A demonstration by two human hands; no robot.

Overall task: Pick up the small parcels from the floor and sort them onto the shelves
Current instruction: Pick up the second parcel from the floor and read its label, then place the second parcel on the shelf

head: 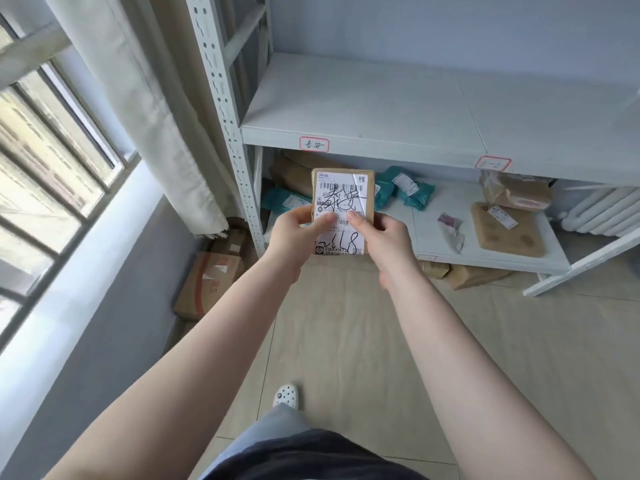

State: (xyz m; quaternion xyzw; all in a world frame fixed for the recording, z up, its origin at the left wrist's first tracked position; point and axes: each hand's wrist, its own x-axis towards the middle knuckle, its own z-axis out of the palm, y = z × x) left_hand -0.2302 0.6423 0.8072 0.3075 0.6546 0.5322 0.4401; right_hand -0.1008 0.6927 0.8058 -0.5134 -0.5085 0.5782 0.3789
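Observation:
I hold a small brown cardboard parcel (343, 199) upright in front of me, its white shipping label with black handwriting facing me. My left hand (294, 233) grips its lower left edge, thumb on the label. My right hand (384, 237) grips its lower right edge, thumb also on the label. Behind the parcel stands a white metal shelf unit (363, 109); its upper board is bare and carries two red-framed tags (314, 144). The lower board (436, 233) holds teal bags (408, 190), brown parcels (519, 192) and a flat brown envelope (507, 230).
A slotted shelf post (225, 109) rises at the left, with a curtain (138, 109) and a window beside it. Cardboard boxes (211, 278) lie on the floor left of the shelf, more under the lower board. A white radiator (602, 213) sits at the right. Tiled floor lies below my arms.

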